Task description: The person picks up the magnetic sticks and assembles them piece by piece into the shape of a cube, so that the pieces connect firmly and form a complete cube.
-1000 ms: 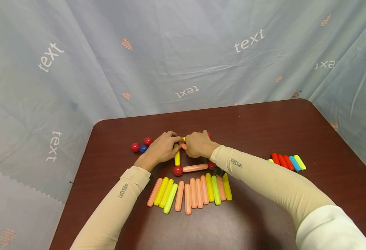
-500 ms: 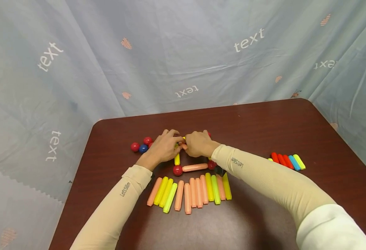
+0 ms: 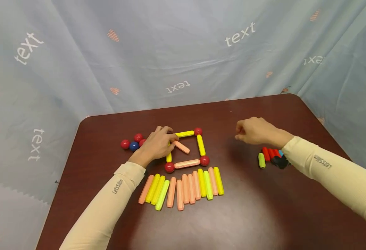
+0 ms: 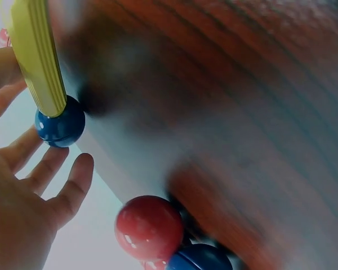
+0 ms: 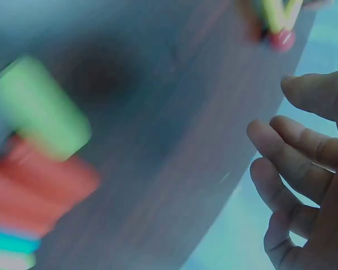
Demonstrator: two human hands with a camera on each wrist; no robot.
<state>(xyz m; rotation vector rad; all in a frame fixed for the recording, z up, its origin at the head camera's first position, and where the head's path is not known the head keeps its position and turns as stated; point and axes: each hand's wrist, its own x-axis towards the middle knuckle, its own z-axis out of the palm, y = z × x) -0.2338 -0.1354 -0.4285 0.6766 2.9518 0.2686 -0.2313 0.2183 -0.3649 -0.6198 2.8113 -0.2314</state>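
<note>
My left hand [image 3: 158,143] curls round the far left corner of a square of sticks and balls. In the left wrist view, its fingers [image 4: 52,166] lie around a blue ball [image 4: 61,125], joined to the end of a yellow stick [image 4: 36,56]. A peach stick [image 3: 181,147] slants from beneath this hand into the square. Red balls [image 3: 198,131] mark the other corners, with a peach stick [image 3: 187,164] along the near side. My right hand [image 3: 255,131] hovers over the table right of the square, fingers loosely bent around nothing.
Peach, yellow and lime sticks [image 3: 180,194] lie in a row in front of the square. Left of it sit several red balls [image 3: 125,144] and a loose blue ball [image 3: 134,146]. Short red pieces [image 3: 265,154] and a short green one [image 3: 261,160] lie beneath my right forearm.
My right hand has left the peach stick and moved right, towards the short pieces. My left hand stays at the corner. The head view has shifted slightly.
</note>
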